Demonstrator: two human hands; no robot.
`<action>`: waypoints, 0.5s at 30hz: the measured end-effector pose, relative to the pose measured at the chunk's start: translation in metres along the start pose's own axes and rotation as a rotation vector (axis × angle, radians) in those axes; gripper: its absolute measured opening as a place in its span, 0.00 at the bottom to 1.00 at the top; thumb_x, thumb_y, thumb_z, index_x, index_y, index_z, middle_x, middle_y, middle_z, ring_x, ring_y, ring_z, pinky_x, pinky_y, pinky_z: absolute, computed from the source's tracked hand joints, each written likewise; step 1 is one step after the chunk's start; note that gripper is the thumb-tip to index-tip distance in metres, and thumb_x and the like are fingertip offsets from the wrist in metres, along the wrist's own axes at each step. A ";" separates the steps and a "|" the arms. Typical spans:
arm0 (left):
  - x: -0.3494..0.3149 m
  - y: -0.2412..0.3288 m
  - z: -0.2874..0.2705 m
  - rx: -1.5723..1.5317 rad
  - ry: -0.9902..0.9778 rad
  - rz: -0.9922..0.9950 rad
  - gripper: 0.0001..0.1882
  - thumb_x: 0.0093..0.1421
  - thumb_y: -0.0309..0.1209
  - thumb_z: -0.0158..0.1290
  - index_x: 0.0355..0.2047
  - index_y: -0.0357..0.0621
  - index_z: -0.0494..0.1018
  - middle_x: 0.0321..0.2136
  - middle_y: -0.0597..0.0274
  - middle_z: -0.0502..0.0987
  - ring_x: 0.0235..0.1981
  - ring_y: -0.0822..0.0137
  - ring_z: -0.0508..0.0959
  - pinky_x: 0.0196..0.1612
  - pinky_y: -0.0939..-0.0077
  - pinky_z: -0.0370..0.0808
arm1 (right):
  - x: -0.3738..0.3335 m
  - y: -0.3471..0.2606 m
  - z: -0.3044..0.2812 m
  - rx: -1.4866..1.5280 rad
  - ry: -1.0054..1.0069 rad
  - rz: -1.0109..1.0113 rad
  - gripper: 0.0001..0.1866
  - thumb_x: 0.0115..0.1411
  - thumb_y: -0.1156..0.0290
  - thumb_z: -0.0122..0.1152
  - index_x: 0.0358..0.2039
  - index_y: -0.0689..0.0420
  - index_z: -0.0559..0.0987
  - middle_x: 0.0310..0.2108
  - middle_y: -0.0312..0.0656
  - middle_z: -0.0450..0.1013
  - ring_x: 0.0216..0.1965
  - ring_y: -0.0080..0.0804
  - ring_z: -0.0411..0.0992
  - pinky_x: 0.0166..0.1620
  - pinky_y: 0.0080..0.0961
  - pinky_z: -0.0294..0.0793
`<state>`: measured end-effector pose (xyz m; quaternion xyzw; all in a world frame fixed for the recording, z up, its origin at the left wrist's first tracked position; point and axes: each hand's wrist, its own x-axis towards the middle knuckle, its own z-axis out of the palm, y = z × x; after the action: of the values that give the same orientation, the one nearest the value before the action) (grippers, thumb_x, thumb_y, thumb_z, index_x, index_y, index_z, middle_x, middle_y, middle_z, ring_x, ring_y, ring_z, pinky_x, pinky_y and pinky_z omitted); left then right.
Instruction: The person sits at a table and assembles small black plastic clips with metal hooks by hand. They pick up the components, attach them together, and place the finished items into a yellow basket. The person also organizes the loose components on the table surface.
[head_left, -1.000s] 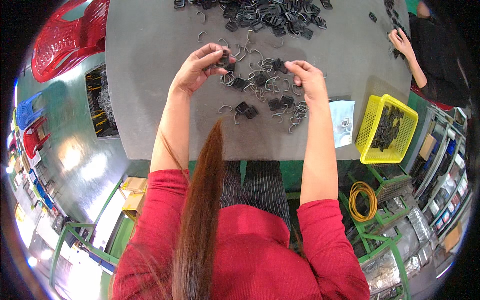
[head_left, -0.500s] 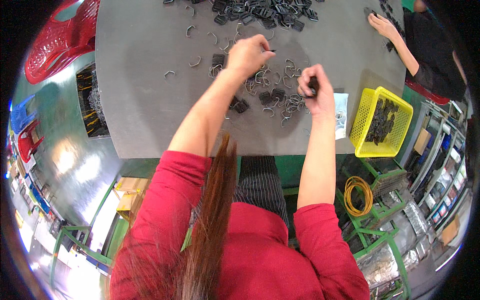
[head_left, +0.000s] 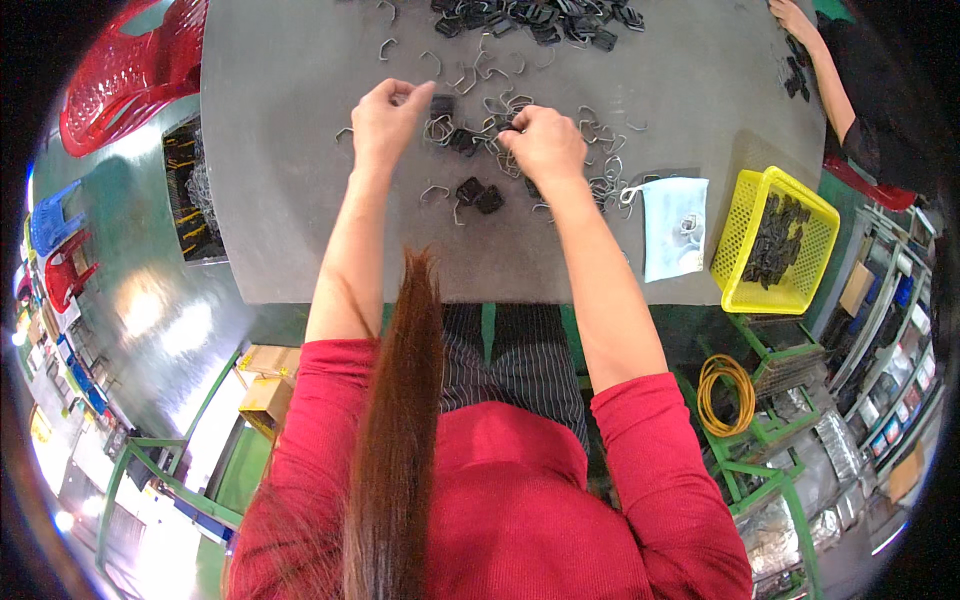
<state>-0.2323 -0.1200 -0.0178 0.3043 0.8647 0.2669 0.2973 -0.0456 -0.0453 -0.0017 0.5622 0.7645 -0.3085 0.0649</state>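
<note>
"Fingers first!"
"Right hand (head_left: 550, 148) pinches a black buckle (head_left: 507, 127) over mid-table. Left hand (head_left: 388, 125): thumb and finger close together, can't tell if they're gripping anything."
"Tips for handling?"
"I'd hold the buckle's rim, clear of those tangly wire hooks (head_left: 440, 129)."
"Further out?"
"Buckle heap (head_left: 545, 17) toward the table's (head_left: 290, 240) far edge, yellow basket (head_left: 775, 299) at its near right corner!"
</note>
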 end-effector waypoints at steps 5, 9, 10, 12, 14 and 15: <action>-0.006 -0.002 0.017 0.199 -0.023 0.047 0.19 0.48 0.47 0.61 0.32 0.46 0.76 0.27 0.55 0.79 0.32 0.57 0.79 0.36 0.67 0.73 | -0.008 0.031 -0.029 1.090 -0.344 0.071 0.10 0.52 0.68 0.62 0.33 0.58 0.77 0.22 0.32 0.71 0.15 0.13 0.59 0.21 0.11 0.56; 0.002 -0.013 -0.010 -0.264 -0.332 -0.067 0.15 0.50 0.41 0.62 0.32 0.45 0.74 0.24 0.64 0.77 0.30 0.67 0.78 0.29 0.76 0.71 | -0.016 0.033 -0.034 1.461 -0.477 -0.010 0.05 0.57 0.69 0.57 0.32 0.56 0.75 0.25 0.32 0.70 0.16 0.11 0.56 0.20 0.08 0.53; 0.005 -0.020 -0.017 -0.434 -0.441 -0.127 0.14 0.50 0.39 0.62 0.31 0.44 0.74 0.23 0.67 0.77 0.30 0.70 0.78 0.28 0.80 0.70 | -0.016 0.027 -0.032 1.428 -0.470 -0.022 0.06 0.57 0.68 0.57 0.32 0.56 0.75 0.26 0.32 0.70 0.16 0.11 0.57 0.20 0.08 0.53; 0.005 -0.046 -0.033 -0.933 -0.599 -0.072 0.12 0.53 0.35 0.59 0.34 0.42 0.72 0.30 0.63 0.76 0.34 0.69 0.78 0.28 0.81 0.74 | -0.002 0.010 -0.015 1.035 -0.470 -0.038 0.10 0.57 0.65 0.58 0.29 0.60 0.75 0.24 0.33 0.70 0.21 0.12 0.62 0.20 0.11 0.58; -0.008 -0.045 -0.044 -1.308 -0.640 0.007 0.12 0.54 0.34 0.58 0.36 0.42 0.72 0.36 0.60 0.75 0.37 0.67 0.78 0.30 0.77 0.78 | 0.011 -0.001 0.013 0.642 -0.319 -0.261 0.11 0.54 0.63 0.60 0.31 0.58 0.76 0.24 0.37 0.73 0.25 0.21 0.70 0.26 0.20 0.68; -0.016 -0.036 -0.046 -1.397 -0.650 0.043 0.13 0.56 0.34 0.55 0.39 0.43 0.70 0.42 0.58 0.72 0.41 0.64 0.77 0.35 0.71 0.81 | 0.009 -0.015 0.022 0.379 -0.242 -0.286 0.11 0.52 0.62 0.61 0.31 0.55 0.77 0.25 0.39 0.74 0.27 0.26 0.72 0.29 0.24 0.69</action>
<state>-0.2666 -0.1677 -0.0035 0.1258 0.3589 0.6538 0.6542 -0.0675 -0.0529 -0.0176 0.4095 0.7516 -0.5171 0.0050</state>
